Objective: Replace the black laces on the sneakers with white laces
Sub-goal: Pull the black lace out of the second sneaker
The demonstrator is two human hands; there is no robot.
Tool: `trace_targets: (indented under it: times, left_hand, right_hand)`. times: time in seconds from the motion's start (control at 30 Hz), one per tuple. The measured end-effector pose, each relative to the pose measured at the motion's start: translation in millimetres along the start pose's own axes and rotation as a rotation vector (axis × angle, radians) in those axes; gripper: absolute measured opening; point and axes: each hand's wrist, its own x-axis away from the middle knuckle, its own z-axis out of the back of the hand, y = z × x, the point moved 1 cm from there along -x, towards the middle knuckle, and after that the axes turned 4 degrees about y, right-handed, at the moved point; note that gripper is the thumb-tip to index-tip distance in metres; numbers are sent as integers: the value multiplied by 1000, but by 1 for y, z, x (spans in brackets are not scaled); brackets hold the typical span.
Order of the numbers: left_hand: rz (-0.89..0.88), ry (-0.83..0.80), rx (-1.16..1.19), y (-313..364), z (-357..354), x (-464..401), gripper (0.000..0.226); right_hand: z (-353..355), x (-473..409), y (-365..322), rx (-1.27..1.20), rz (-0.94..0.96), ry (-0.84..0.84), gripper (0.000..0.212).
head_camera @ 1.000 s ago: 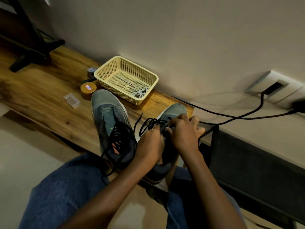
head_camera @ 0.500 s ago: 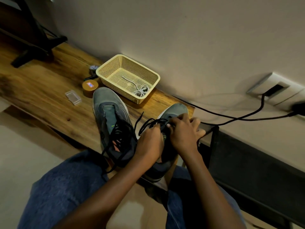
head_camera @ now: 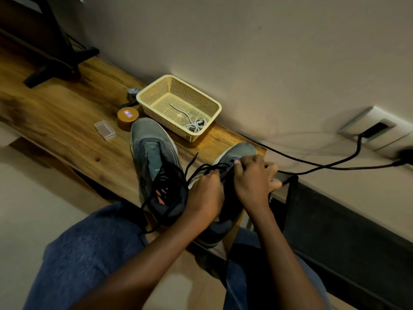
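Two grey sneakers stand on the wooden table (head_camera: 67, 121). The left sneaker (head_camera: 154, 157) has loose black laces hanging over its side. Both my hands work on the right sneaker (head_camera: 239, 153), mostly covering it. My left hand (head_camera: 205, 195) pinches a loop of its black lace (head_camera: 201, 170) over the tongue. My right hand (head_camera: 254, 180) pinches the lace near the toe eyelets, fingers curled. White laces (head_camera: 194, 124) lie coiled in a cream plastic basket (head_camera: 214, 104) behind the shoes.
A round brown tin (head_camera: 127, 117) and a small clear plastic case (head_camera: 104, 130) lie left of the basket. A black cable (head_camera: 312, 163) runs along the wall to a socket (head_camera: 377, 128). A dark stand base (head_camera: 58, 63) sits far left. My jeans-clad knees fill the foreground.
My hands have kept working at the right sneaker's lace; the right hand has shifted slightly toward the toe. The view has drifted a little.
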Motion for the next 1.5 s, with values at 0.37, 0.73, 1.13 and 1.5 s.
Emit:
trace_targets:
  times: [0.37, 0.73, 1.13, 1.5]
  left_hand:
    - [-14, -27, -10, 0, 5, 2, 29]
    - [-23, -15, -41, 1, 5, 3, 28]
    - [-2, -36, -5, 0, 7, 5, 26]
    - [-4, -28, -16, 0, 8, 5, 26]
  right_hand:
    - [9, 2, 0, 171, -105, -119, 42]
    - [-2, 4, 8, 171, 110, -94, 30]
    - [13, 4, 5, 135, 69, 132, 14]
    - [1, 6, 3, 307, 222, -86, 23]
